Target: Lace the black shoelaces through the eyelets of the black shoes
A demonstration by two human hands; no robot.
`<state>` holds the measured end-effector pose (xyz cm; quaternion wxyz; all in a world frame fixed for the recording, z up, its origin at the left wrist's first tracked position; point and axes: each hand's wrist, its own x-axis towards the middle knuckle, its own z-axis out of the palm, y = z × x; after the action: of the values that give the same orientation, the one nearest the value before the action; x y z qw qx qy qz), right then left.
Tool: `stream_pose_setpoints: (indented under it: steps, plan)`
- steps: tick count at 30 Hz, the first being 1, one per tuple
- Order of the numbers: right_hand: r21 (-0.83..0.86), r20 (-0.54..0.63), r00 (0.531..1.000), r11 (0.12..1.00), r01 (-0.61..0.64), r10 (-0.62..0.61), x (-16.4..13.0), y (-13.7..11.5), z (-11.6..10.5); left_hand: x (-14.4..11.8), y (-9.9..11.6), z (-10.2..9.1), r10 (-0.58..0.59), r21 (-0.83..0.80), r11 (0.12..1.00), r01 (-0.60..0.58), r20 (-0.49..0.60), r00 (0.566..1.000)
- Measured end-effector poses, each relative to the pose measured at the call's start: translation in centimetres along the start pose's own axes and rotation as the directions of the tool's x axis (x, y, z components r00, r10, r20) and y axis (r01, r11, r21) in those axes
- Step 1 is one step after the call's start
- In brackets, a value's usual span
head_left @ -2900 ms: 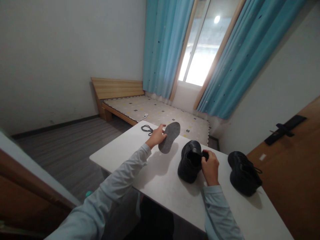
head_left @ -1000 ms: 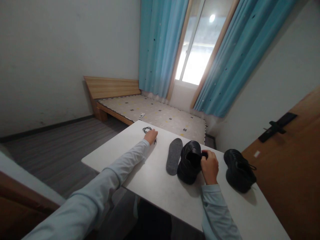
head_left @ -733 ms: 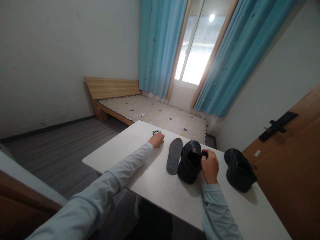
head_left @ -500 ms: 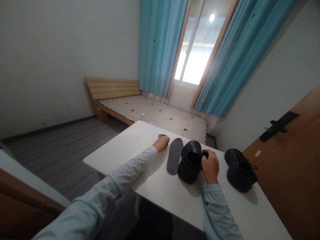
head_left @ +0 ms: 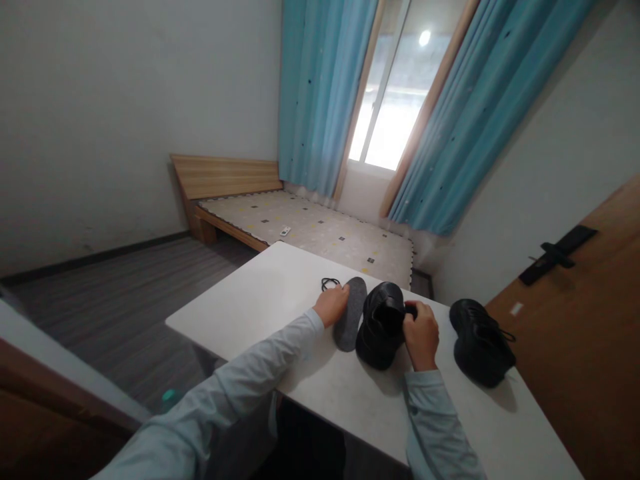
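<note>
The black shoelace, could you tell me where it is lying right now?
In the head view, the black shoelace lies on the white table near its far edge, just beyond the left hand and left of the grey insole's tip.

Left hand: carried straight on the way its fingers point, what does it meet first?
The left hand already overlaps the grey insole, so the insole comes first. Beyond it stands the black shoe held by the right hand. Depth is hard to judge.

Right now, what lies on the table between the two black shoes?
In the head view, the right hand, gripping the left shoe at its rim; past it, bare table up to the right shoe.
</note>
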<state>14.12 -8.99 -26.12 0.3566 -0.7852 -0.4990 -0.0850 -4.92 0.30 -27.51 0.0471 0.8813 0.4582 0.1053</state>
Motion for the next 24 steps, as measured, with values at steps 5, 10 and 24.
stream_pose_setpoints:
  steps: [5,10,24]
  plan:
    - [0.021,-0.001,1.0,1.0,0.004,-0.004,0.0,0.0,0.0,-0.8,1.0,-0.2,-0.016,0.06,0.998,0.017,-0.017,1.0]
    - [0.049,-0.01,1.0,0.999,0.022,-0.021,0.0,0.0,0.2,-1.5,1.9,-0.4,0.019,0.096,0.995,-0.014,-0.059,0.998]
    - [0.054,0.007,1.0,0.998,0.01,-0.01,-0.2,-0.5,0.1,-2.1,5.5,-1.9,0.225,0.053,0.974,-0.22,-0.117,0.967]
